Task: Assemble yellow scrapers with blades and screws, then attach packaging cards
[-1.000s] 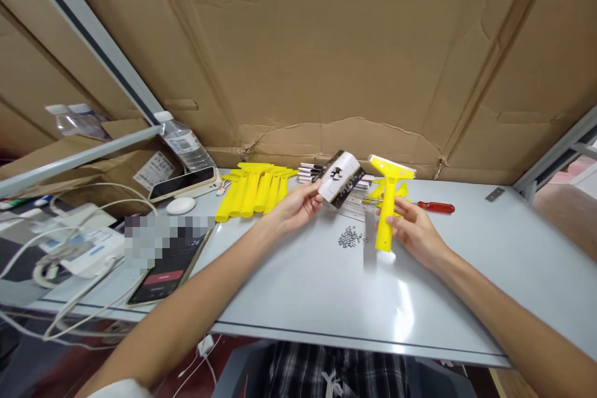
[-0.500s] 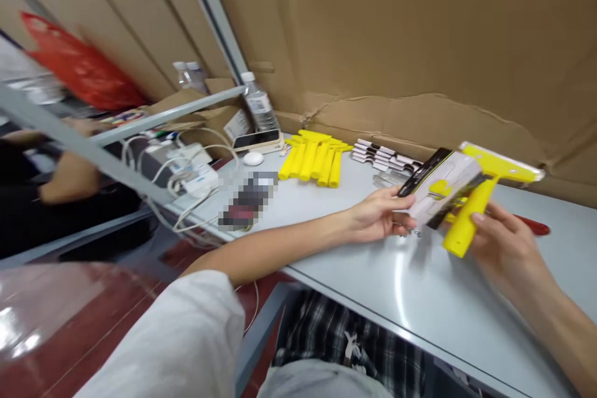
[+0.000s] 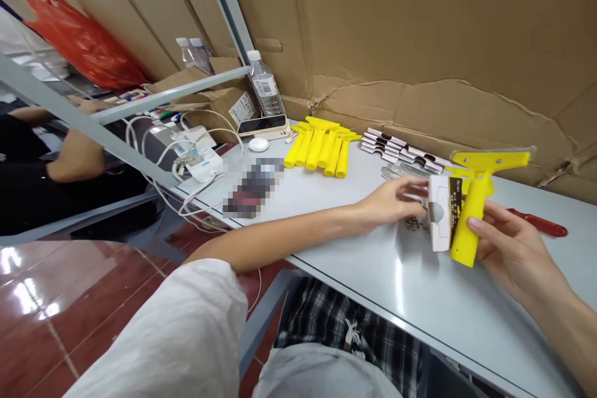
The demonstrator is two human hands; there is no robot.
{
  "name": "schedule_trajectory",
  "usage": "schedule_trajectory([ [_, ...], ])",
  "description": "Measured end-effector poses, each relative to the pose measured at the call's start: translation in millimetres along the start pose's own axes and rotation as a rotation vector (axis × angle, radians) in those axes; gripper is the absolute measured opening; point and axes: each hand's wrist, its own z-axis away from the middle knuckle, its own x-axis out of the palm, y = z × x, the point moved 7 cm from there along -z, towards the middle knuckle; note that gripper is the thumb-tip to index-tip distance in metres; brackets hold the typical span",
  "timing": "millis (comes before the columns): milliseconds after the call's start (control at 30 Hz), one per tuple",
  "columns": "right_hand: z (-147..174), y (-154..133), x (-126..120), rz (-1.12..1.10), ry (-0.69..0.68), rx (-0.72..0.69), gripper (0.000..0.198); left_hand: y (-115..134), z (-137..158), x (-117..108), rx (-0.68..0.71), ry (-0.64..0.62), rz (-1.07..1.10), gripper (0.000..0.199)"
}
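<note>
Left hand (image 3: 390,204) extended rightward, right hand (image 3: 513,241) raised and curled

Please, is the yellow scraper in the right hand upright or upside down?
Upright, slightly tilted: the yellow scraper shows its wide head above and its handle below.

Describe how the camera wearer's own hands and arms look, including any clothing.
The left hand and right hand are ungloved, with no watch or bracelet showing. The left forearm is bare below a loose, wrinkled, off-white sleeve with no visible print. The right forearm is bare, with no sleeve in view.
</note>
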Motion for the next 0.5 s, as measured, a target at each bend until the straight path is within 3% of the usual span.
schedule_trajectory([
  [133,0.5,4.3,-0.3,-0.002,0.011,0.035,0.049,31.8,-2.7,-21.1,0.167,0.11,-0.057,0.03],
  [300,2.2,2.9,3.9,0.007,-0.043,0.015,0.052,56.3,7.7,-13.1,0.35,0.021,-0.388,0.044],
  [400,2.7,-0.2,4.4,0.004,-0.056,-0.011,0.049,49.2,8.7,-7.8,0.311,-0.041,-0.527,0.053],
  [500,3.5,-2.6,4.5,-0.002,-0.072,-0.015,0.047,38.4,5.4,-8.2,0.224,-0.104,-0.498,0.052],
])
